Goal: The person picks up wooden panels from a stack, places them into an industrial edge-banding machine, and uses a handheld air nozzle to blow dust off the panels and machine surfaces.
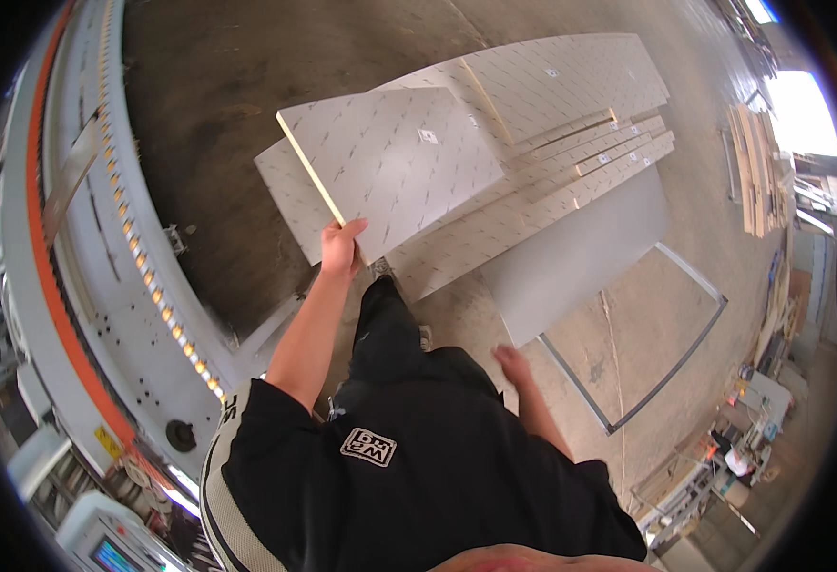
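Workshop floor seen from above. The left hand (342,246) grips the near corner of a pale patterned panel (395,162), fingers curled over its edge and pressed together — the board lifts tilted above a stack of similar panels (571,105) spreading toward one o'clock. The right hand (511,364) hangs free at five o'clock of the panel, touching nothing; its fingers look loosely together, though blur hides detail. A plain grey sheet (581,253) lies just beside the stack. A long white machine with an orange stripe (75,276) curves along nine o'clock.
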`<state>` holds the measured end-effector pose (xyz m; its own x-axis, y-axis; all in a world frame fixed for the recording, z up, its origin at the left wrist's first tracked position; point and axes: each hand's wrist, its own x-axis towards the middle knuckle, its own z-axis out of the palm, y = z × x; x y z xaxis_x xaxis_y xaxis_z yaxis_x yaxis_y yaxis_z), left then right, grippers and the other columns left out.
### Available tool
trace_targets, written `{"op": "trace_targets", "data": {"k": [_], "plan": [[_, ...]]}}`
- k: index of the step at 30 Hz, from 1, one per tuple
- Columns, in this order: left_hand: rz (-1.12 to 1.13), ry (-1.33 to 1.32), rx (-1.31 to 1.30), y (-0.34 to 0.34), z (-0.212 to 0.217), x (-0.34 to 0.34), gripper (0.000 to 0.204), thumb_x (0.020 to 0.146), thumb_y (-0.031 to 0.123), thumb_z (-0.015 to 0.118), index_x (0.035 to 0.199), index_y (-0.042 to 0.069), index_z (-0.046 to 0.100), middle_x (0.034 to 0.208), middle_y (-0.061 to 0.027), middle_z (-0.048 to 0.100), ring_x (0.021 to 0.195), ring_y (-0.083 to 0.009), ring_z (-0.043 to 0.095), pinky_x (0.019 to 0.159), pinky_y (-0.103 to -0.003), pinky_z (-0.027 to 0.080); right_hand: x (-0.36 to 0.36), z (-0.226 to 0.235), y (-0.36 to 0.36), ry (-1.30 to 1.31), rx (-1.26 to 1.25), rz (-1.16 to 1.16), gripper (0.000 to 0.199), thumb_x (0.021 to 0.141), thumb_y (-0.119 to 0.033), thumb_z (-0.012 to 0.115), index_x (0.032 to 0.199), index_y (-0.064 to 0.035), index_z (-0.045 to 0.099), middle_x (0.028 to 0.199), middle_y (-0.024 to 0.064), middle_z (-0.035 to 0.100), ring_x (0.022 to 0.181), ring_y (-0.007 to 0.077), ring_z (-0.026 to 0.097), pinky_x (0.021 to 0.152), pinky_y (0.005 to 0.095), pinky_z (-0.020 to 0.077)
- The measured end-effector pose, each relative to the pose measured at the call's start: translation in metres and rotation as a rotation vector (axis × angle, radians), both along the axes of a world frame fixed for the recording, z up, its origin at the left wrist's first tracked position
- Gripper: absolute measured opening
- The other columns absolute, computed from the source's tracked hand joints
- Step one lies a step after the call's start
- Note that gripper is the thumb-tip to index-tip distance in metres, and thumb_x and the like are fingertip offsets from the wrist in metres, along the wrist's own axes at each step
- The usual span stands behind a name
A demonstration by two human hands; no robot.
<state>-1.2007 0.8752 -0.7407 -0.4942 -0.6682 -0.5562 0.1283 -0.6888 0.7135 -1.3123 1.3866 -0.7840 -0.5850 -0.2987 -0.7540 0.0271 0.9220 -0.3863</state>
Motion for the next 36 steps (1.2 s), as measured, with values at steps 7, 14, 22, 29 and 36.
{"op": "trace_targets", "data": {"k": [7,14,22,29,36], "plan": [[0.143,0.096,-0.065,0.151,0.117,0.242,0.042,0.081,0.010,0.062,0.118,-0.009,0.063,0.110,-0.0181,0.071,0.095,-0.0290,0.071,0.084,-0.040,0.059,-0.109,0.065,-0.151,0.561,-0.438,0.235,0.063,0.099,-0.057,0.052,0.136,-0.0059,0.058,0.133,0.0191,0.064,0.127,0.0382,0.057,0.107,0.0457,0.0435],[0.400,0.213,-0.161,0.333,0.181,0.439,0.040,0.081,0.015,0.062,0.114,-0.008,0.066,0.109,-0.0178,0.071,0.095,-0.0288,0.071,0.085,-0.040,0.058,-0.099,0.028,-0.174,-0.096,-0.064,0.354,0.083,0.095,-0.072,0.046,0.138,-0.0019,0.059,0.141,0.0237,0.058,0.132,0.0345,0.054,0.109,0.0438,0.0412],[0.796,0.344,-0.106,0.499,0.140,0.585,0.058,0.095,0.043,0.055,0.129,-0.004,0.061,0.124,-0.0177,0.067,0.112,-0.0330,0.065,0.097,-0.048,0.052,0.108,0.082,-0.135,-0.350,-0.422,0.026,0.080,0.096,-0.059,0.055,0.143,0.0049,0.051,0.146,0.0146,0.054,0.131,0.0264,0.053,0.110,0.0393,0.0415],[1.121,0.881,-0.121,0.532,0.085,0.638,0.104,0.077,0.086,0.057,0.148,0.010,0.049,0.150,-0.0076,0.052,0.137,-0.0296,0.048,0.109,-0.047,0.043,0.254,0.085,-0.130,-0.281,-0.599,0.030,0.072,0.097,-0.055,0.058,0.135,0.0061,0.058,0.135,0.0137,0.061,0.121,0.0245,0.059,0.103,0.0384,0.0458],[1.173,0.615,-0.063,0.512,0.047,0.736,0.059,0.100,0.052,0.052,0.143,0.012,0.050,0.131,-0.0021,0.065,0.117,-0.0202,0.061,0.092,-0.036,0.048,0.392,0.076,-0.095,-0.317,-0.602,-0.051,0.060,0.097,-0.048,0.063,0.125,0.0059,0.062,0.123,0.0133,0.066,0.110,0.0242,0.063,0.095,0.0385,0.0506]]}}
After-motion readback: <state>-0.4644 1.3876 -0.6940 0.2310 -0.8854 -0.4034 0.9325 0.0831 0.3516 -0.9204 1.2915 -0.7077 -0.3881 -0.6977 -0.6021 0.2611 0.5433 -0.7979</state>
